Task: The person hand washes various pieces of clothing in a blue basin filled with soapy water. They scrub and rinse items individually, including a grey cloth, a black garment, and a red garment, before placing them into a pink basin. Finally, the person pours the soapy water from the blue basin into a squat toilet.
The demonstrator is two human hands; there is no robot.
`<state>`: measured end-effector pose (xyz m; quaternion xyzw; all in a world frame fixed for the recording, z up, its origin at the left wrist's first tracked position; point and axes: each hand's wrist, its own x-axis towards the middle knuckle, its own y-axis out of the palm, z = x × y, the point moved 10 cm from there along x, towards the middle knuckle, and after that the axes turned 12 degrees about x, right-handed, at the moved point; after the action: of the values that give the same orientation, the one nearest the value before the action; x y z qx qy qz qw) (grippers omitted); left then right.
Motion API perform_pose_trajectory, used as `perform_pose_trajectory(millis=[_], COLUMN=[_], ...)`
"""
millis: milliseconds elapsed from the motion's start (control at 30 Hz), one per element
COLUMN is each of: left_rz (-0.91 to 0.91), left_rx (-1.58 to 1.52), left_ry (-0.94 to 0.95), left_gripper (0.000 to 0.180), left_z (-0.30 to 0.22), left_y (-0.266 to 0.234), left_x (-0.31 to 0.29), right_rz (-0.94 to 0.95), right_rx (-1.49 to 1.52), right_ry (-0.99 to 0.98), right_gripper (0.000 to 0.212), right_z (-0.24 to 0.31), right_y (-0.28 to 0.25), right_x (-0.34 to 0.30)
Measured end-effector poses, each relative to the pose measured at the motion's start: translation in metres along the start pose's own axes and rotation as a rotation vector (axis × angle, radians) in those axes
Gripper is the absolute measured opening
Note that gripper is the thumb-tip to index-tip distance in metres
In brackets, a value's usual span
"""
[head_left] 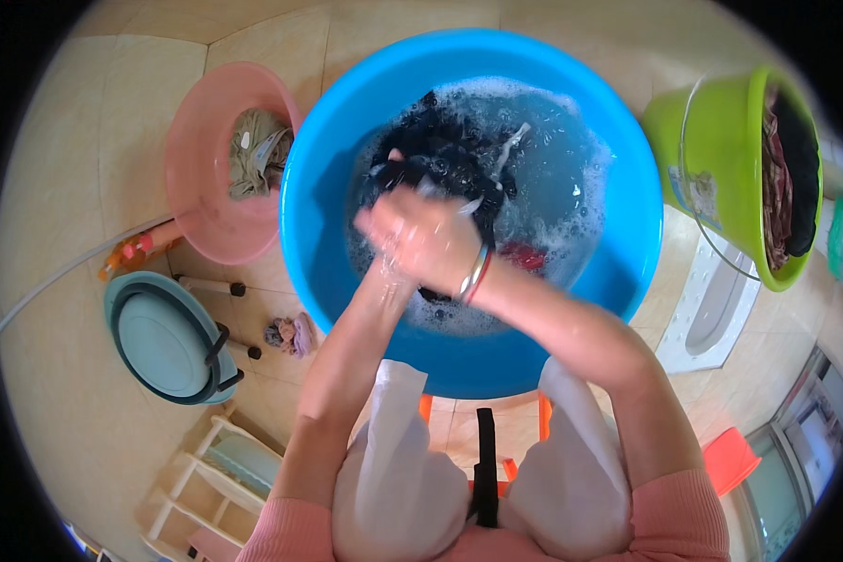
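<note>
A large blue basin (639, 262) of sudsy water stands before me. Inside it is a bunched, wet black garment (450, 159) with white cords or strips, partly under water. My right hand (431, 245), with bangles at its wrist, is closed and pressed against my left hand (381, 221) above the water. Both hands grip the black garment between them; motion blurs the fingers, and the right hand hides much of the left. Water drips off my left wrist. A small red patch of cloth (523, 255) shows in the suds to the right.
To the left, a pink basin (197, 159) holds a greyish garment; folded teal basins (164, 342) stand nearby. A green bucket (712, 169) of dark clothes lies tipped at right, beside a white squat toilet (712, 309). A small crumpled cloth (290, 334) lies on the tiles.
</note>
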<state>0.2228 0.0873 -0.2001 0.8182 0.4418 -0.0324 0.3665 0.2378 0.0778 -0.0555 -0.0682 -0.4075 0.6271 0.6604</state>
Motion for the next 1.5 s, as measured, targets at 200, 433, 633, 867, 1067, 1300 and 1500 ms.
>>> perform_pose_trajectory(millis=[200, 433, 633, 867, 1067, 1300, 1500], left_rz=[-0.616, 0.192, -0.548, -0.709, -0.556, -0.313, -0.438], left_rx=[-0.040, -0.461, -0.146, -0.270, -0.132, -0.413, -0.167], left_ry=[-0.373, 0.079, -0.417, -0.590, -0.450, -0.365, -0.398], left_gripper=[0.044, 0.043, 0.041, 0.028, 0.039, 0.038, 0.041], left_z=[0.057, 0.038, 0.058, 0.079, 0.063, 0.086, 0.059], left_y=[-0.013, -0.003, 0.013, -0.030, 0.014, -0.014, 0.019], left_x=[-0.006, -0.017, -0.020, -0.072, -0.023, -0.040, -0.031], right_rz=[-0.113, -0.029, -0.117, -0.069, -0.150, -0.063, -0.144], right_rx=[0.034, 0.385, 0.119, 0.500, 0.166, 0.276, 0.109], right_ry=[0.650, 0.438, 0.628, 0.394, 0.661, 0.386, 0.666], right_gripper=[0.034, 0.020, 0.025, 0.018, 0.029, 0.016, 0.028], right_z=[-0.161, -0.045, -0.156, -0.041, -0.160, -0.061, -0.143], right_y=[-0.016, 0.011, -0.006, -0.006, -0.005, 0.004, -0.009], right_x=[-0.055, -0.029, -0.069, -0.041, -0.077, -0.054, -0.070])
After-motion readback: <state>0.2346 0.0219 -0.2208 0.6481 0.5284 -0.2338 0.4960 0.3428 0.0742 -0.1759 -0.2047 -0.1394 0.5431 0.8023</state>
